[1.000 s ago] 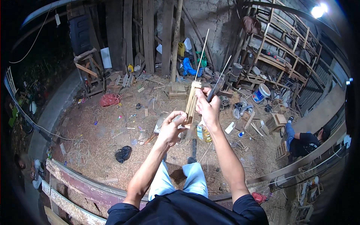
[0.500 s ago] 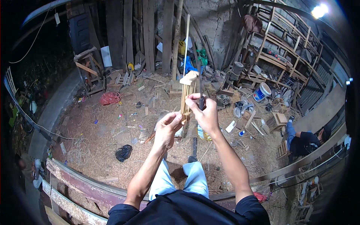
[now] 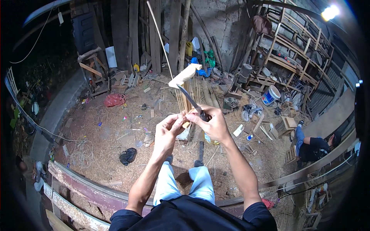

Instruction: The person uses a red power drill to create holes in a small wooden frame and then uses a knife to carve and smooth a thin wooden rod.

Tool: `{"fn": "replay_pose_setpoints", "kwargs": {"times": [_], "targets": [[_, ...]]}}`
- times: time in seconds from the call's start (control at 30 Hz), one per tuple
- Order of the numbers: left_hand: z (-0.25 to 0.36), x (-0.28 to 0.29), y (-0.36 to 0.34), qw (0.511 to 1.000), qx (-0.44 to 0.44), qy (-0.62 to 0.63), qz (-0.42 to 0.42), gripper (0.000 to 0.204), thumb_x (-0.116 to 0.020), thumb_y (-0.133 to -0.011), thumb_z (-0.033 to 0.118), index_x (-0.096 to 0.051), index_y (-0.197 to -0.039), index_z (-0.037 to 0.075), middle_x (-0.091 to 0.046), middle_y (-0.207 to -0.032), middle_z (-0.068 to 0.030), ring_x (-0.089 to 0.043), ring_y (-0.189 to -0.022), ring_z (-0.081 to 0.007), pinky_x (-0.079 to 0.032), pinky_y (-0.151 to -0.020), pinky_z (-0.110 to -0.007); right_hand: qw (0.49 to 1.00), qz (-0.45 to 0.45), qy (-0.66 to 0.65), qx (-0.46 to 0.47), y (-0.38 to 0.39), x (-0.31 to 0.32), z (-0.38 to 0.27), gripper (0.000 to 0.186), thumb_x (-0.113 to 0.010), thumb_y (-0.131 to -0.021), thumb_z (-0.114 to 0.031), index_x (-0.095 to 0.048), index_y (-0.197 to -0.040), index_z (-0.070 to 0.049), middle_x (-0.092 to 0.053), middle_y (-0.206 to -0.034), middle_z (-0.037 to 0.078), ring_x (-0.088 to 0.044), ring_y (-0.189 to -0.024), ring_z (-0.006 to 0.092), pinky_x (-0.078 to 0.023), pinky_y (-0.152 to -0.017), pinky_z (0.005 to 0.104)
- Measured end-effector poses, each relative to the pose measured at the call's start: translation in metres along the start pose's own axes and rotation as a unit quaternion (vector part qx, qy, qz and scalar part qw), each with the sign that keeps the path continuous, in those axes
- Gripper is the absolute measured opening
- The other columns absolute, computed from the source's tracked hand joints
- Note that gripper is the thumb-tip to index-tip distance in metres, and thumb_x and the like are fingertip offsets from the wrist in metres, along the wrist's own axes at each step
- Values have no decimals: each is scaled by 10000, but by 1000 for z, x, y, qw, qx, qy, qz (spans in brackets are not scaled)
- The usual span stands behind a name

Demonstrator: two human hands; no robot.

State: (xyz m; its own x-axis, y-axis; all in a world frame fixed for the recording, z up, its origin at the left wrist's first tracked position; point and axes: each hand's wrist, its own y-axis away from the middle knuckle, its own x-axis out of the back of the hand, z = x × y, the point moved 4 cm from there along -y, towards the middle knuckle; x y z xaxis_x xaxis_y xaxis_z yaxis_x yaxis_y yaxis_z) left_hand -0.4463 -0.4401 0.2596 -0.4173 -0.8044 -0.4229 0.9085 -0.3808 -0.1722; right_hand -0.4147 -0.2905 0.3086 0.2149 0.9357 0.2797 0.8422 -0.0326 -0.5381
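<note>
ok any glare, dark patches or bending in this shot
Head view, upper right: the lamp blows out to white; head view, outer corners: the picture fades to black; head view, lower left: the maroon beam bows with the fisheye; head view, middle: the wooden piece has a brightly lit pale top.

Can't actually read any text in here. The white bucket off to the right has a blue patch on its side, probably a label, but whatever's on it is way too small to make out. Same deal with the pale print on another person's black shirt: just little smudges at this size.
</note>
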Motion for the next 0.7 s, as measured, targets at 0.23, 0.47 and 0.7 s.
{"fn": "replay_pose_setpoints", "kwargs": {"times": [0.23,0.47,0.7], "targets": [[0,-1,2,1000,-22,0,-8,168,-598,-913,139,-599,-1050,41,-642,-961,-16,-599,-870,-73,-510,-765,-231,1000,20,11,-1,1,-2,-16,117,-698,-820,-106,-689,-840,9,-640,-728,41,-552,-669,80,-423,-602,246],[1,-5,4,1000,-16,12,-19,123,-598,-905,99,-591,-1004,26,-639,-921,-26,-616,-849,-96,-522,-759,-247,998,32,36,36,-4,-7,-32,106,-686,-827,-87,-686,-859,14,-667,-771,69,-607,-694,105,-463,-617,245],[0,-8,6,1000,-1,-10,-11,131,-592,-908,101,-595,-998,6,-649,-917,-49,-631,-830,-111,-531,-757,-261,996,33,87,13,1,0,-36,149,-718,-801,-135,-682,-821,8,-633,-669,73,-543,-588,81,-415,-530,261]]}}
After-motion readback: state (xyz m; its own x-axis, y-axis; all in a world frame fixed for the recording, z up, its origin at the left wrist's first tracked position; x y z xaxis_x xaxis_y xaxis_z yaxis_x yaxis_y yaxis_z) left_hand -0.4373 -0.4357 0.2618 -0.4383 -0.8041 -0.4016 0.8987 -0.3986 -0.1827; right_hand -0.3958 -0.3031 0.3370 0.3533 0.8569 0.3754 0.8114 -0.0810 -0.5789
